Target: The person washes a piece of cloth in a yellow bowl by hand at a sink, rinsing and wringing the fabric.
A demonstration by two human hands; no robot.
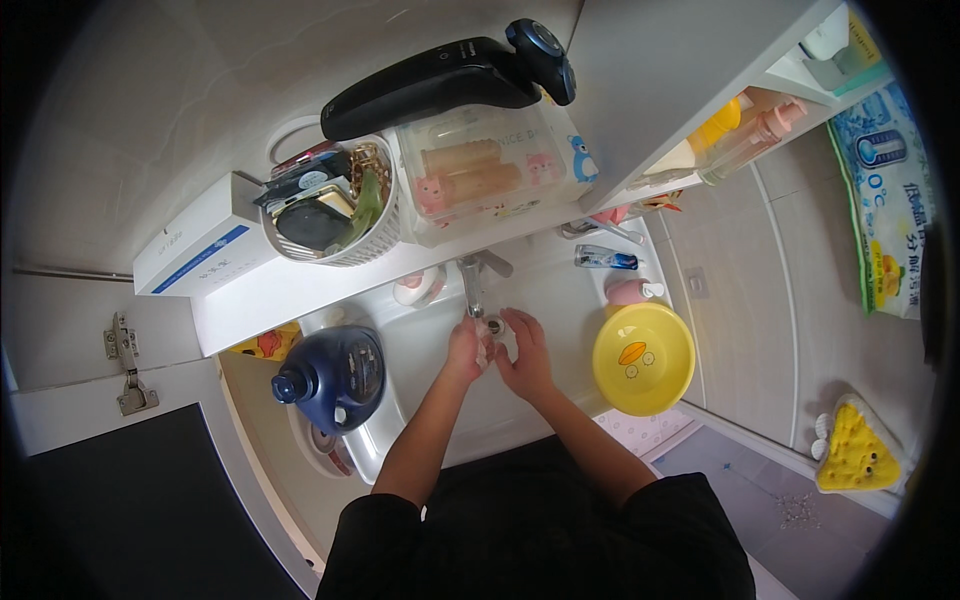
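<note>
Over the white sink basin [420, 350], both my hands are held close together under the metal faucet [472, 285]. My left hand [464, 350] is right below the spout, cupped, with a clear, shiny patch that looks like water at its fingers. Facing it, my right hand [526, 356] has its fingers bent and apart, with the thumb toward the left hand. No solid object shows in either hand. Between and just beyond them is the round drain [495, 325], partly covered by the fingers.
A blue detergent bottle [345, 380] stands at the left rim, a yellow basin [645, 360] at the right. Above are a shelf with a white basket [375, 245], a clear box [480, 170] and a black shaver [440, 80]. An open cabinet door [80, 345] is at left.
</note>
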